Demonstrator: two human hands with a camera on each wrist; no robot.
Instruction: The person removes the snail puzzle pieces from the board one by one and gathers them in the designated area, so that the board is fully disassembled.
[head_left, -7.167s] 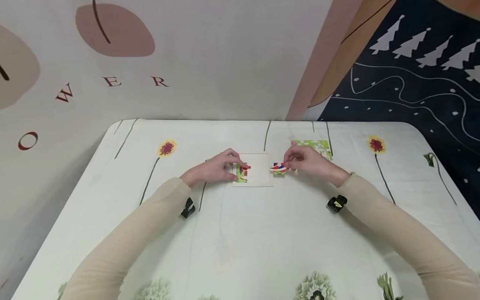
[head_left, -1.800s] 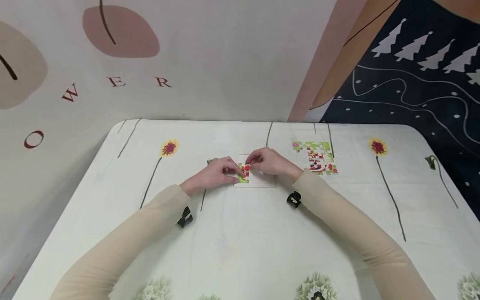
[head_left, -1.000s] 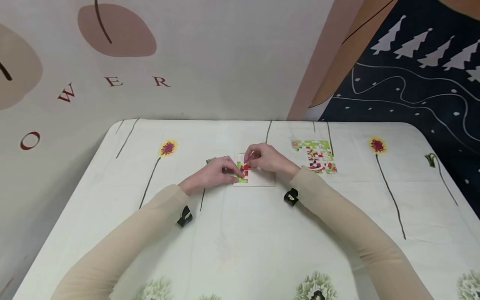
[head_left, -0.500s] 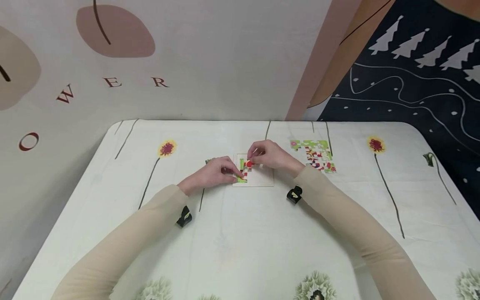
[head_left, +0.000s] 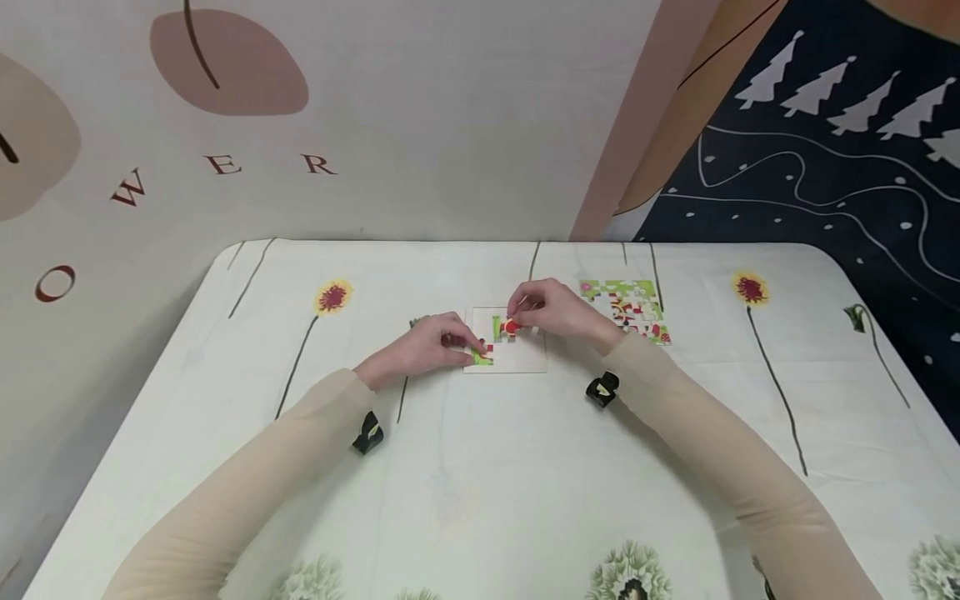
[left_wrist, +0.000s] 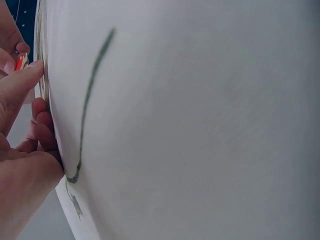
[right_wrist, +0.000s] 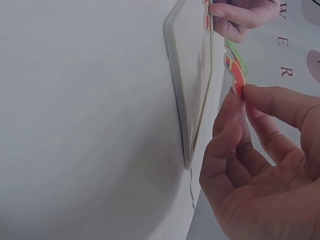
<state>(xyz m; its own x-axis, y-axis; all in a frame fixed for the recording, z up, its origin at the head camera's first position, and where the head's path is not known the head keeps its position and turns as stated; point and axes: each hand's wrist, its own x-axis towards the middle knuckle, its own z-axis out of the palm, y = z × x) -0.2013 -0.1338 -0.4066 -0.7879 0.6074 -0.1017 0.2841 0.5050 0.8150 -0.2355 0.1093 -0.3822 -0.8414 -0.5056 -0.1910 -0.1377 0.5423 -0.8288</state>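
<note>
In the head view a shallow pale puzzle tray (head_left: 522, 358) lies on the cloth at mid-table. My left hand (head_left: 423, 346) rests at its left side, index fingertip on green and red jigsaw pieces (head_left: 483, 360) in the near left corner and thumb at the edge. Above the tray's far part, my right hand (head_left: 557, 310) pinches a green and red jigsaw piece (head_left: 498, 328) between thumb and index finger. The right wrist view shows that jigsaw piece (right_wrist: 237, 75) tilted and raised off the tray (right_wrist: 192, 60); whether it is one piece or two joined is unclear.
A partly joined group of jigsaw pieces (head_left: 637, 292) lies right of the tray, partly behind the right wrist. The flower-printed cloth (head_left: 480, 483) covers the table. A wall (head_left: 450, 125) stands behind the table's far edge. Each forearm carries a black wrist camera (head_left: 602, 389).
My right hand let go of a blue and red piece at the right group, then gripped the green and red one in the tray. It has since moved it rightward; my left hand stays put.
</note>
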